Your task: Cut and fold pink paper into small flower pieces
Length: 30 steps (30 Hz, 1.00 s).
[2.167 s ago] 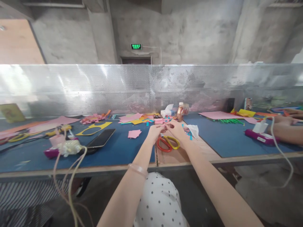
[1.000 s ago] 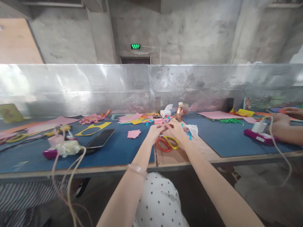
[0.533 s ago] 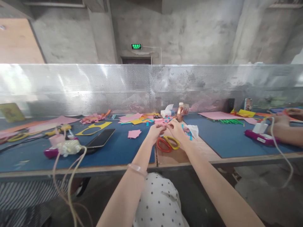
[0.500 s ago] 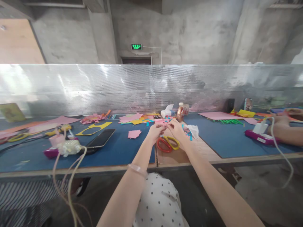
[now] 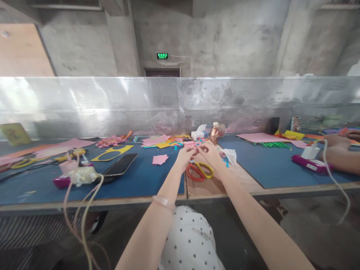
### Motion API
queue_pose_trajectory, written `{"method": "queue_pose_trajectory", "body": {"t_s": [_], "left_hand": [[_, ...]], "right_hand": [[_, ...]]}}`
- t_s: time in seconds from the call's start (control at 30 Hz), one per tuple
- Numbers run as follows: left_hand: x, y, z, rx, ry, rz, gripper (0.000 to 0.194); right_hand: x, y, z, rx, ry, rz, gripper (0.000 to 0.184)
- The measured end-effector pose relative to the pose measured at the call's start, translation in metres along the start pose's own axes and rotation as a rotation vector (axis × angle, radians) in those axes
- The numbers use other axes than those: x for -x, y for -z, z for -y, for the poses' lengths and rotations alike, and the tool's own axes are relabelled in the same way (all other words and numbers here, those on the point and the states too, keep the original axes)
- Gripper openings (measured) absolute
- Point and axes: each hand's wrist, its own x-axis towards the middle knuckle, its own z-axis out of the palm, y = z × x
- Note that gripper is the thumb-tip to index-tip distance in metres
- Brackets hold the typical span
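My left hand (image 5: 186,156) and my right hand (image 5: 209,152) meet above the wooden strip of the table, fingertips pinched close together. Between them shows a small pink piece of paper (image 5: 196,145), mostly covered by the fingers. Just below the hands lie scissors with one red and one yellow handle loop (image 5: 196,173); their blades are hidden. Pink and blue paper bits (image 5: 200,141) lie right behind the fingertips. A white crumpled tissue (image 5: 230,155) rests to the right of my right hand, and a small stack of pink paper squares (image 5: 160,159) to the left of my left hand.
A black phone (image 5: 120,165) and a purple glue gun (image 5: 62,182) with cords are at left. Behind my hands stand a tissue pack (image 5: 199,133) and a copper-coloured bottle (image 5: 214,133). A metal mesh divider (image 5: 152,105) runs behind. A co-worker's hand (image 5: 333,144) is at right.
My fingers shift slightly at the pink paper while both hands stay in the same place. The co-worker's hands at right move a little. The objects on the table keep their places.
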Motion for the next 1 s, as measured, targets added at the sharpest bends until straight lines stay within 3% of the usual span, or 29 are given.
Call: {"method": "queue_pose_trajectory", "body": {"t_s": [0.23, 0.6, 0.83, 1.0], "left_hand": [[-0.003, 0.001, 0.002, 0.017, -0.010, -0.067, 0.018], [-0.004, 0.002, 0.003, 0.086, -0.029, -0.051, 0.026], [0.003, 0.000, -0.004, 0.019, -0.032, 0.032, 0.028], [0.002, 0.000, -0.002, -0.010, -0.046, 0.072, 0.029]], "right_hand": [[0.006, 0.002, 0.010, 0.217, 0.129, 0.015, 0.019], [0.010, 0.005, 0.008, 0.195, 0.215, 0.033, 0.028], [0.003, 0.004, 0.011, -0.037, 0.018, -0.073, 0.023], [-0.001, 0.002, 0.007, -0.130, -0.198, -0.009, 0.019]]}}
